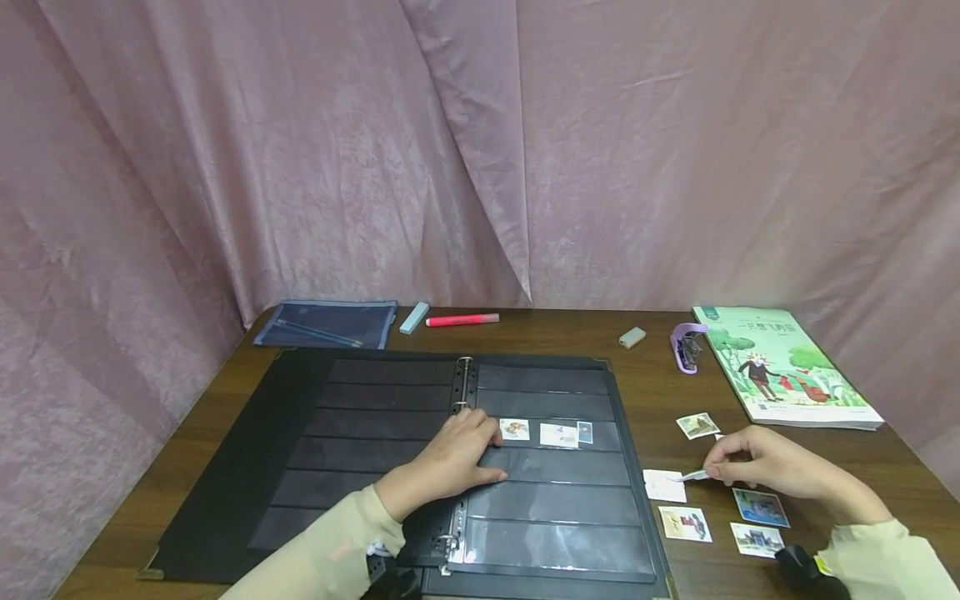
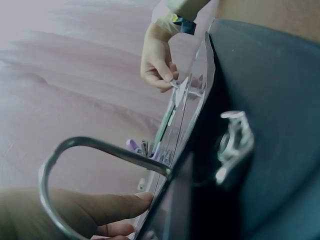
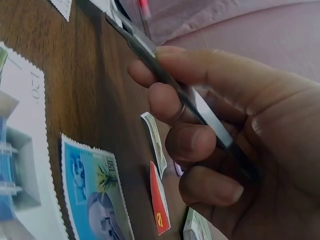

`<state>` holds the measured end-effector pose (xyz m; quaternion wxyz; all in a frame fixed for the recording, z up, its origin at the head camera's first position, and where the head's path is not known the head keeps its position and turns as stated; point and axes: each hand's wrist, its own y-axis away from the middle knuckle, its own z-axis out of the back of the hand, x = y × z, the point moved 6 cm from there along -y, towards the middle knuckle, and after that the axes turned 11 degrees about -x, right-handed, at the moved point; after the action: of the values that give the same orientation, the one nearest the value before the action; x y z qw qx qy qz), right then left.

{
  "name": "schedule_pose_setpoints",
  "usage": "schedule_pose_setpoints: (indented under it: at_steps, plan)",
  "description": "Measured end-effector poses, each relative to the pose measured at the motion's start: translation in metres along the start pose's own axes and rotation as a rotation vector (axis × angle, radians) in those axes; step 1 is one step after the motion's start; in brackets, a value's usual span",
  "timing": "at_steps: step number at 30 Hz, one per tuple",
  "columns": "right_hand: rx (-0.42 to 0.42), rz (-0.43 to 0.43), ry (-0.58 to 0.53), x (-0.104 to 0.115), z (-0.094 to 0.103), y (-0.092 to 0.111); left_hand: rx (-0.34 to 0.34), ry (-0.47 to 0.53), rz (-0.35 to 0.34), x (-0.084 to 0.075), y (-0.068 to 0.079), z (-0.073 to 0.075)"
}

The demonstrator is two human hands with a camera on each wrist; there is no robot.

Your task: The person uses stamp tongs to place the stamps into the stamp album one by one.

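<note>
My left hand (image 1: 450, 458) rests on an open black stamp album (image 1: 225, 492), by the metal rings (image 1: 463, 379) between its pages. Its thumb and fingers lie on the clear-pocketed right page (image 1: 555, 500). Three stamps sit in one strip there: a pictured stamp (image 1: 515, 430), a pale one (image 1: 558, 436) and a small blue one (image 1: 585, 432). Over the table right of the album, my right hand (image 1: 772, 467) holds metal tweezers (image 3: 205, 110) between thumb and fingers. The tweezer tips are at a whitish stamp (image 1: 663, 486) close by the album's right edge.
Several loose stamps, among them a blue one (image 1: 761, 507), lie around the right hand. Behind are a green picture book (image 1: 787, 367), a purple stapler (image 1: 686, 347), an eraser (image 1: 632, 337), a red marker (image 1: 462, 320), a light-blue block (image 1: 414, 317) and a mesh pouch (image 1: 330, 321).
</note>
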<state>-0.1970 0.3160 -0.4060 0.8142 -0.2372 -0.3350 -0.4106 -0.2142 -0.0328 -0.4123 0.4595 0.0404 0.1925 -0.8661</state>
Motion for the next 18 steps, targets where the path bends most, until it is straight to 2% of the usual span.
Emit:
schedule_pose_setpoints:
  at_steps: [10, 18]
  plan:
    - [-0.025, 0.037, 0.012, 0.009, 0.006, 0.004, 0.003, -0.007, 0.002, -0.001, 0.001, 0.0]
    - [-0.035, 0.026, 0.032, 0.018, 0.017, 0.005, 0.008, -0.02, -0.003, -0.001, 0.001, 0.0]
